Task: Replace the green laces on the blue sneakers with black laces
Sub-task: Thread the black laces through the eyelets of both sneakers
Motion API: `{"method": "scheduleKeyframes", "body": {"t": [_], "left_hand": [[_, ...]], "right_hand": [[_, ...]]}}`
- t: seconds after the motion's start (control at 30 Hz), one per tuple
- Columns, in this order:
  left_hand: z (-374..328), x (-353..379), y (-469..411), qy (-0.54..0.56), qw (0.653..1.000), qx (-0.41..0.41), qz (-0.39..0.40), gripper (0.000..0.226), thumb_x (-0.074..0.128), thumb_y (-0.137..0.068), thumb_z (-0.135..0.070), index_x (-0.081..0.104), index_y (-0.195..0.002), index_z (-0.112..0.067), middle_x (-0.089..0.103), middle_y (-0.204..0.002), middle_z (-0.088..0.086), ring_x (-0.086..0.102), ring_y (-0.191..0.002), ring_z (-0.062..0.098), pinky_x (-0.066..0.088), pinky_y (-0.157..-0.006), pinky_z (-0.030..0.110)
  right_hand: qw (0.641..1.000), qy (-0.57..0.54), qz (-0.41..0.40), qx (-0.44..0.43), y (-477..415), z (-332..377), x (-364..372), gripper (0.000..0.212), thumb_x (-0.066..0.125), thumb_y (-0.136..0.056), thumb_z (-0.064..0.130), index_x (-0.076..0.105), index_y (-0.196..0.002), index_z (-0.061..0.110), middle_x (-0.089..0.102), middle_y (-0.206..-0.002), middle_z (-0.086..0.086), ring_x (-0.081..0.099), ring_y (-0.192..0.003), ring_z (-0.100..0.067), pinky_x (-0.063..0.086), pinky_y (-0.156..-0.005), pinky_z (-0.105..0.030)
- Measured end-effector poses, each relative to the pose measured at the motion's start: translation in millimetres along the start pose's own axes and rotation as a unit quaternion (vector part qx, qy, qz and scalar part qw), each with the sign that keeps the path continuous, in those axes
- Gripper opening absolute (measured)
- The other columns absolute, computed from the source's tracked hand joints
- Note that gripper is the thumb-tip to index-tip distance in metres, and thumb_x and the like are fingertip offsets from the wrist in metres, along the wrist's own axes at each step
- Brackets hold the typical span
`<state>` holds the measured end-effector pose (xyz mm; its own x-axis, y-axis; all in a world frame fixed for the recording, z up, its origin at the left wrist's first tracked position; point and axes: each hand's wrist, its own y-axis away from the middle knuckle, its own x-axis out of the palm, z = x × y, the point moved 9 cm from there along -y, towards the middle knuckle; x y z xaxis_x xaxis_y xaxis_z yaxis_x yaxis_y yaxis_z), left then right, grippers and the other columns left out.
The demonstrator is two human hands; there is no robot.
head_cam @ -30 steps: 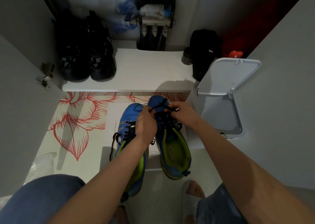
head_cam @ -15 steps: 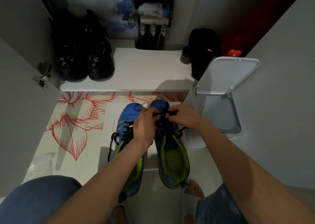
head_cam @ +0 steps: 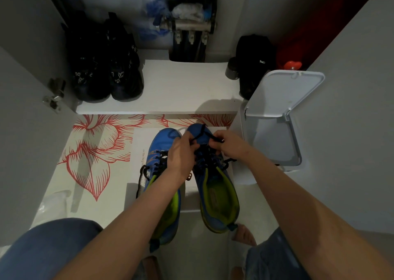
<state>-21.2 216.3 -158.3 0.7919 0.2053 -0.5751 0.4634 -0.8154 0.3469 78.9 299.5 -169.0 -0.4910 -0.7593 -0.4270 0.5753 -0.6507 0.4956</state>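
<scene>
Two blue sneakers with lime-green insides stand side by side on the floor, toes pointing away from me. The left sneaker (head_cam: pixel 162 143) carries black laces with loose ends trailing off its left side. Over the right sneaker (head_cam: pixel 217 196) both hands work a black lace (head_cam: pixel 202 130) that crosses its toe. My left hand (head_cam: pixel 183 154) pinches one end near the upper eyelets. My right hand (head_cam: pixel 230 144) pinches the other end, which sticks out past its fingers. No green lace is in view.
A white bin (head_cam: pixel 275 139) with its lid up stands right of the sneakers. A pair of black shoes (head_cam: pixel 106 66) and a black bag (head_cam: pixel 253 60) sit on the white shelf (head_cam: pixel 181 87) behind. A red-flower mat (head_cam: pixel 93 149) covers the floor at left. My knees frame the bottom.
My hands came together over the right sneaker's toe half a second ago and have now drawn slightly apart, pulling the black lace outward. The sneakers have not shifted.
</scene>
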Motion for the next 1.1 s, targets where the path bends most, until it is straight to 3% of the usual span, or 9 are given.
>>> {"method": "scheduleKeyframes", "body": {"t": [0.13, 0.37, 0.5, 0.6, 0.7, 0.8, 0.93, 1.0, 1.1], "left_hand": [[6.5, -2.7, 1.1, -0.01, 0.999, -0.018, -0.038, 0.031, 0.037, -0.095, 0.004, 0.045, -0.124, -0.001, 0.058, -0.114, 0.018, 0.063, -0.097, 0.033, 0.054, -0.082, 0.046], [10.3, 1.0, -0.9, 0.007, 0.998, -0.051, -0.029, 0.025, 0.038, -0.095, 0.003, 0.041, -0.12, 0.002, 0.058, -0.111, 0.022, 0.062, -0.097, 0.037, 0.053, -0.082, 0.05], [10.1, 2.0, -1.3, 0.009, 0.999, -0.042, -0.023, 0.028, 0.036, -0.094, 0.006, 0.04, -0.122, 0.002, 0.058, -0.11, 0.022, 0.063, -0.096, 0.036, 0.054, -0.08, 0.048], [10.4, -0.1, -0.8, 0.035, 0.998, -0.034, -0.029, 0.031, 0.039, -0.094, 0.003, 0.044, -0.124, -0.003, 0.057, -0.113, 0.022, 0.061, -0.099, 0.038, 0.053, -0.083, 0.05], [5.0, 0.6, -1.7, 0.027, 0.999, -0.011, -0.013, 0.026, 0.044, -0.098, -0.011, 0.049, -0.123, -0.009, 0.058, -0.115, 0.02, 0.061, -0.098, 0.036, 0.053, -0.084, 0.048], [4.6, 1.6, -4.7, 0.016, 1.0, -0.003, -0.013, 0.025, 0.045, -0.098, -0.009, 0.049, -0.122, -0.006, 0.059, -0.112, 0.018, 0.062, -0.094, 0.032, 0.053, -0.082, 0.047], [8.3, 0.5, -4.4, 0.018, 0.999, -0.009, -0.032, 0.024, 0.043, -0.097, -0.003, 0.05, -0.12, -0.002, 0.06, -0.108, 0.021, 0.062, -0.096, 0.033, 0.054, -0.081, 0.047], [9.5, -0.2, -3.7, 0.017, 0.999, -0.012, -0.038, 0.024, 0.042, -0.097, -0.003, 0.05, -0.119, -0.002, 0.06, -0.107, 0.02, 0.063, -0.094, 0.032, 0.054, -0.081, 0.047], [12.2, -1.2, -4.6, 0.028, 0.999, -0.02, -0.038, 0.023, 0.041, -0.097, -0.004, 0.05, -0.118, -0.002, 0.06, -0.107, 0.021, 0.063, -0.093, 0.034, 0.054, -0.08, 0.048]], "right_hand": [[1.0, 0.013, -0.006, 0.01, -0.3, -2.6, 0.7, 0.005, 0.05, -0.096, 0.013, 0.052, -0.096, 0.008, 0.051, -0.068, -0.001, 0.049, -0.06, -0.008, 0.04, -0.053, -0.013], [0.998, -0.034, -0.023, 0.039, -1.4, -9.2, 0.6, 0.011, 0.042, -0.1, 0.013, 0.049, -0.097, 0.005, 0.051, -0.073, -0.002, 0.048, -0.06, -0.011, 0.042, -0.048, -0.012], [0.997, -0.061, -0.016, 0.053, 1.1, -10.2, 0.7, 0.018, 0.042, -0.1, 0.012, 0.05, -0.085, 0.008, 0.051, -0.073, -0.002, 0.049, -0.06, -0.01, 0.036, -0.037, -0.007], [0.997, -0.066, -0.021, 0.046, 2.0, -8.7, -1.0, 0.009, 0.044, -0.099, 0.013, 0.047, -0.095, 0.006, 0.051, -0.075, -0.002, 0.049, -0.058, -0.011, 0.034, -0.035, -0.007], [0.996, -0.07, -0.028, 0.041, 1.0, -7.1, -4.5, 0.016, 0.047, -0.098, 0.025, 0.05, -0.1, 0.009, 0.055, -0.076, 0.0, 0.052, -0.057, -0.012, 0.033, -0.035, -0.009], [0.993, -0.085, -0.054, 0.064, -0.2, -11.6, -7.9, 0.026, 0.049, -0.096, 0.032, 0.054, -0.086, 0.009, 0.059, -0.073, -0.001, 0.055, -0.057, -0.012, 0.034, -0.034, -0.01], [0.99, -0.076, -0.076, 0.09, 0.1, -18.8, -8.0, 0.033, 0.061, -0.09, 0.026, 0.053, -0.064, 0.008, 0.056, -0.061, -0.004, 0.052, -0.045, -0.008, 0.034, -0.033, -0.01], [0.991, -0.063, -0.074, 0.097, 0.9, -19.7, -7.7, 0.031, 0.066, -0.086, 0.02, 0.055, -0.062, 0.006, 0.054, -0.057, -0.005, 0.05, -0.039, -0.006, 0.033, -0.032, -0.01], [0.993, -0.054, -0.063, 0.09, 0.7, -15.2, -7.1, 0.022, 0.064, -0.085, 0.011, 0.057, -0.067, 0.002, 0.054, -0.06, -0.007, 0.049, -0.047, -0.011, 0.033, -0.033, -0.01]]}}
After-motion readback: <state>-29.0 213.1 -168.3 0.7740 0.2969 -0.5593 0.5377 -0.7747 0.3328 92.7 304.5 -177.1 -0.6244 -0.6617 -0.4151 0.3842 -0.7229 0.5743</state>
